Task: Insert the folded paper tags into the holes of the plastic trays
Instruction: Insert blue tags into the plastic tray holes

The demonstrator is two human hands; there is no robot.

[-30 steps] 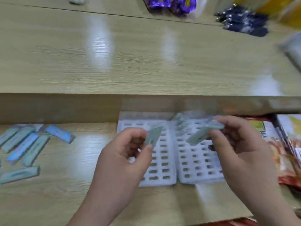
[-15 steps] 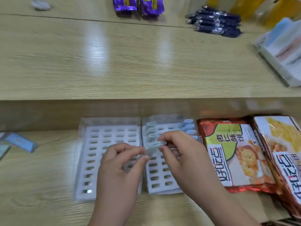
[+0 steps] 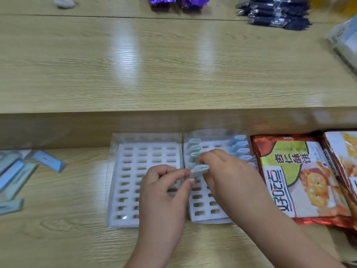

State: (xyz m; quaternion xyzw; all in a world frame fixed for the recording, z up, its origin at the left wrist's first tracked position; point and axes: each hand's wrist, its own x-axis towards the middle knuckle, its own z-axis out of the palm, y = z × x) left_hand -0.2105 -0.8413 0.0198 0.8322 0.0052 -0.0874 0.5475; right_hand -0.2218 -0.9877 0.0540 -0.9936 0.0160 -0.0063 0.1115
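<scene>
Left grip: your left grip (image 3: 164, 190) pinches the left end of the folded pale-blue paper tag (image 3: 200, 168) between thumb and forefinger, probably to keep the fold closed.
Right grip: your right grip (image 3: 228, 175) pinches the same tag's right end, probably steadying it for a hole.
Tag position: it sits over the left column of the right white perforated plastic tray (image 3: 204, 209). I cannot tell whether it has entered a hole.
Seated tags: folded blue loops (image 3: 240, 147) stand in that tray's far rows, so filling seems to run far to near.
Left tray: the second white plastic tray (image 3: 146, 157) lies just beside it, its visible holes unfilled.
Supply: flat blue tags (image 3: 15, 175) lie well left on the pale wood-grain desk (image 3: 58, 238), and orange biscuit packets (image 3: 301, 180) lie right.
Beyond: a raised wooden ledge (image 3: 173, 64) carries purple packets (image 3: 177, 1) and dark pens (image 3: 274, 14).
</scene>
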